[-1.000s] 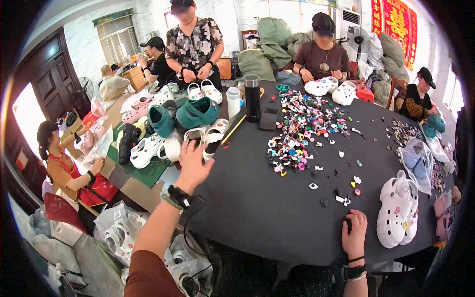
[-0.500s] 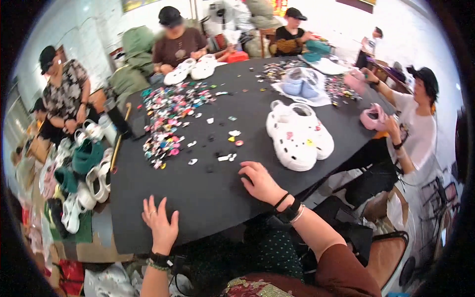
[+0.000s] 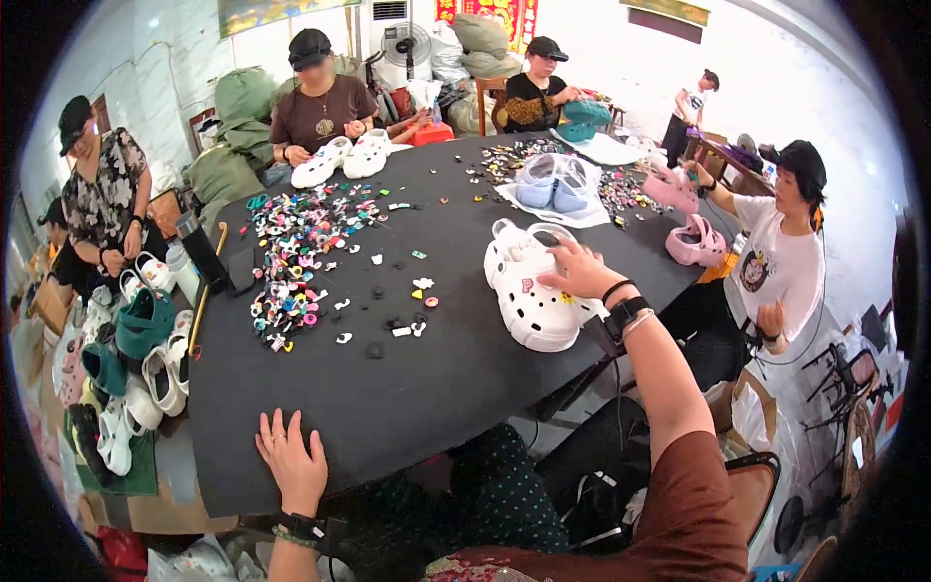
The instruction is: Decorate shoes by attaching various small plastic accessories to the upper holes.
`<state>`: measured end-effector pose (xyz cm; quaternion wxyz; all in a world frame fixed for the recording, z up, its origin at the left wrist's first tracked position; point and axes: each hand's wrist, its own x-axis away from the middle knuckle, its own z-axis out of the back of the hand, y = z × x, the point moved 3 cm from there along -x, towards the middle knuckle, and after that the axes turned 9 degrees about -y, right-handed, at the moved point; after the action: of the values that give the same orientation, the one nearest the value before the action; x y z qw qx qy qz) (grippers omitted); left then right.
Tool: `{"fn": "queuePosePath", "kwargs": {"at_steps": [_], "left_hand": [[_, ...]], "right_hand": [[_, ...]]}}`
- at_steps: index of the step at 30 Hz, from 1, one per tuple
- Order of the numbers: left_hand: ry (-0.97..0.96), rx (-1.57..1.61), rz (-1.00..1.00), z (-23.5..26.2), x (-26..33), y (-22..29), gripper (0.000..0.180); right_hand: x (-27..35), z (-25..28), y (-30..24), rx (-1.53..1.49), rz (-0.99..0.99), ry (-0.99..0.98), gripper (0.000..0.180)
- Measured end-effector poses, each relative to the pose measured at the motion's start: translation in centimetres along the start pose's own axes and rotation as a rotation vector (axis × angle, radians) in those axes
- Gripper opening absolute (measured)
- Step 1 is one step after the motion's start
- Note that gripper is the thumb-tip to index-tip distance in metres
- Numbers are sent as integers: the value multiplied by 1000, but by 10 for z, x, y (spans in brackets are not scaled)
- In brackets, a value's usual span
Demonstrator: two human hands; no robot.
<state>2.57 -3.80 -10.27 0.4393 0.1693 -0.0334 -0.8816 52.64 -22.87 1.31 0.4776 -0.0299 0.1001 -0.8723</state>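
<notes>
White clogs sit to the right on the bench, the right hand on them, whether gripping I can't tell! The left hand lies open, well apart, at the near edge. Charms heap to the left; blue clogs rest beyond.

My right hand covers part of the white clogs; the rear clog is mostly hidden, and the closure of my grip cannot be verified. The lower edge cuts off my left forearm and the plastic bags. Individual pieces in the charm pile are too small to identify.
</notes>
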Motion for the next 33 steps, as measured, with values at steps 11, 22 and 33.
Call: {"fn": "queuePosePath", "kwargs": {"at_steps": [11, 22, 33], "left_hand": [[14, -4, -19, -2, 2, -2, 41], [50, 37, -44, -4, -3, 1, 41], [59, 51, -26, 1, -2, 2, 40]], "right_hand": [[-7, 9, -5, 150, 57, -110, 65], [-1, 12, -8, 132, 63, -92, 52], [26, 39, -78, 30, 286, 134, 38]]}}
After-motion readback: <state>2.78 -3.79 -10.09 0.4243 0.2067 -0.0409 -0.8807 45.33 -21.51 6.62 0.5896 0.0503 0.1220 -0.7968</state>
